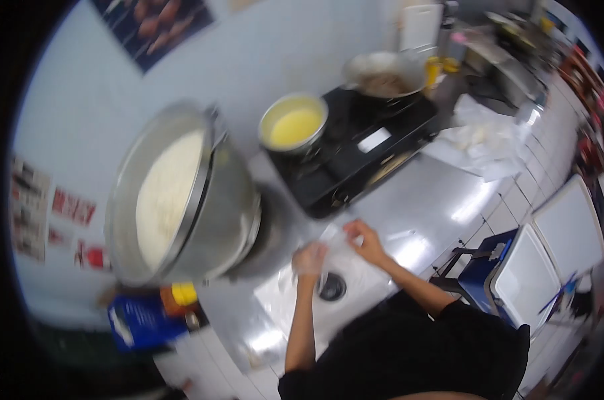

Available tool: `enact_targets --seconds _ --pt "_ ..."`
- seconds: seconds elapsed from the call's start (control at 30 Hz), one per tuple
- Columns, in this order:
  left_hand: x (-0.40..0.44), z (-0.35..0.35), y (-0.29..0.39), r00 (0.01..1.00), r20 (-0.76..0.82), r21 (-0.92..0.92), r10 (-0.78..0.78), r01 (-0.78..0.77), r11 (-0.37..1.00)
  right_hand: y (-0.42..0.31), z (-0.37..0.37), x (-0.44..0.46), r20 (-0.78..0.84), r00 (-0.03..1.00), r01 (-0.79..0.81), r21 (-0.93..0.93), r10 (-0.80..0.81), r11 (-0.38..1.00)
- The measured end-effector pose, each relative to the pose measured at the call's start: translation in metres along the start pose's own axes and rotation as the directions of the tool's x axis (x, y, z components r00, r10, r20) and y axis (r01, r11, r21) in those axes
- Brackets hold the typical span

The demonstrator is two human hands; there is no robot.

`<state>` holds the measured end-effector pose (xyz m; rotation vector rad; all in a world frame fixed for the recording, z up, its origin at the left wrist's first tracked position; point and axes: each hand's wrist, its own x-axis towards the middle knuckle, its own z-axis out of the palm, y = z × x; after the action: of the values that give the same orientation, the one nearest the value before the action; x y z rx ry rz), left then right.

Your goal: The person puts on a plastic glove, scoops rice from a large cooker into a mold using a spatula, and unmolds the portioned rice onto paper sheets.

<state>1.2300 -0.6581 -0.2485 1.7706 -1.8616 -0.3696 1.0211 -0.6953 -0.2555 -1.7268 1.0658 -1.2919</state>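
Thin clear plastic (330,233), which looks like a disposable glove, covers part of my left hand (308,259) and stretches toward my right hand (365,241). The blur hides how my left fingers are set. My right thumb and fingers are bent together in a pinch at the edge of the plastic. Below both hands, a white sheet (285,297) lies on the steel table (442,193). A small dark round object (332,287) rests on the sheet, close to my left wrist.
At left stands a big metal pot (232,220) of white, grainy contents. The black stove (355,147) bears a pot of yellow liquid (294,127) and a wok (385,73). Crumpled white paper (482,137) lies at right, above an open cooler (528,273).
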Motion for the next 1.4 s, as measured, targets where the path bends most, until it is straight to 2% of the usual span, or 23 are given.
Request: enact_targets --seconds 0.03,0.07,0.17,0.27,0.3,0.37,0.4,0.43,0.5,0.6,0.7,0.8,0.83,0.9,0.93,1.0,1.1,1.2,1.23,1.3,1.33,1.4 --pt "-0.001 -0.001 0.002 0.998 0.022 -0.008 -0.060 0.060 0.998 -0.011 -0.006 -0.001 -0.046 0.999 -0.009 -0.016 0.008 1.000" --pt "-0.003 0.003 -0.001 0.999 0.009 -0.023 -0.042 0.042 0.999 -0.024 -0.012 -0.003 -0.090 0.996 -0.022 -0.027 0.019 0.999" --pt "-0.001 0.007 -0.004 1.000 0.020 -0.159 -0.004 0.007 0.987 -0.040 -0.035 -0.024 -0.059 0.966 -0.249 0.054 0.252 0.967" --pt "0.002 0.017 -0.014 0.996 0.066 -0.273 0.052 -0.032 0.961 -0.029 -0.049 -0.063 -0.123 0.929 -0.338 0.109 0.350 0.935" --pt "-0.001 0.018 -0.021 0.995 0.077 -0.295 0.066 -0.041 0.955 -0.033 -0.052 -0.077 -0.213 0.913 -0.334 0.105 0.349 0.937" --pt "0.002 0.011 -0.019 0.985 0.101 -0.231 0.142 -0.116 0.966 -0.043 -0.056 -0.099 -0.281 0.840 -0.458 0.090 0.463 0.885" --pt "0.002 0.008 -0.016 0.985 0.086 -0.245 0.149 -0.124 0.962 -0.041 -0.054 -0.111 -0.322 0.825 -0.441 0.149 0.465 0.885" --pt "0.000 0.005 -0.013 0.987 0.071 -0.256 0.147 -0.125 0.959 -0.056 -0.050 -0.114 -0.360 0.776 -0.499 0.152 0.518 0.853" --pt "0.000 -0.015 0.008 0.987 0.148 -0.268 0.061 -0.020 0.963 -0.069 -0.044 -0.114 -0.355 0.786 -0.484 0.158 0.507 0.861" --pt "0.000 -0.023 0.009 0.978 0.161 -0.436 0.135 -0.052 0.899 -0.085 -0.027 -0.096 -0.388 0.865 -0.323 0.056 0.318 0.945" --pt "0.003 -0.024 0.002 0.960 0.229 -0.462 0.161 -0.038 0.886 -0.088 -0.010 -0.070 -0.239 0.967 -0.136 -0.197 0.087 0.971" --pt "-0.003 -0.032 0.007 0.960 0.269 -0.501 0.081 0.067 0.863 -0.059 0.008 -0.057 0.058 0.990 -0.113 -0.213 0.129 0.970" --pt "-0.005 -0.032 0.005 0.964 0.259 -0.504 0.066 0.076 0.860 -0.053 0.009 -0.055 0.113 0.966 -0.210 -0.171 0.231 0.963" --pt "-0.005 -0.025 -0.006 0.971 0.235 -0.513 0.041 0.088 0.854 -0.046 0.012 -0.052 0.063 0.941 -0.320 -0.155 0.333 0.935" --pt "0.003 -0.004 -0.034 0.965 0.262 -0.401 0.032 0.079 0.913 -0.044 0.012 -0.051 0.040 0.922 -0.375 -0.145 0.384 0.916" --pt "0.017 0.047 -0.097 0.949 0.316 -0.163 -0.008 0.062 0.985 -0.044 0.009 -0.049 0.014 0.928 -0.367 -0.133 0.372 0.921" --pt "0.018 -0.021 -0.021 0.837 0.481 -0.143 -0.261 0.369 0.918 -0.034 0.003 -0.049 -0.009 0.934 -0.354 -0.166 0.358 0.920" --pt "0.023 -0.026 -0.020 0.800 0.574 -0.108 -0.174 0.284 0.953 -0.025 -0.018 -0.059 0.003 0.935 -0.346 -0.217 0.355 0.913" --pt "0.024 -0.019 -0.031 0.809 0.569 -0.148 -0.145 0.275 0.950 -0.023 -0.029 -0.065 0.008 0.934 -0.346 -0.233 0.358 0.909" --pt "0.029 0.010 -0.057 0.824 0.559 -0.228 -0.092 0.260 0.938 -0.022 -0.051 -0.084 -0.022 0.910 -0.414 -0.121 0.414 0.902" --pt "0.035 0.011 -0.043 0.817 0.569 -0.033 -0.095 0.138 0.990 -0.020 -0.058 -0.094 -0.032 0.896 -0.444 -0.063 0.443 0.894" --pt "0.047 0.006 -0.010 0.809 0.579 0.342 -0.101 -0.129 0.931 -0.010 -0.068 -0.107 -0.002 0.875 -0.483 -0.052 0.484 0.874"
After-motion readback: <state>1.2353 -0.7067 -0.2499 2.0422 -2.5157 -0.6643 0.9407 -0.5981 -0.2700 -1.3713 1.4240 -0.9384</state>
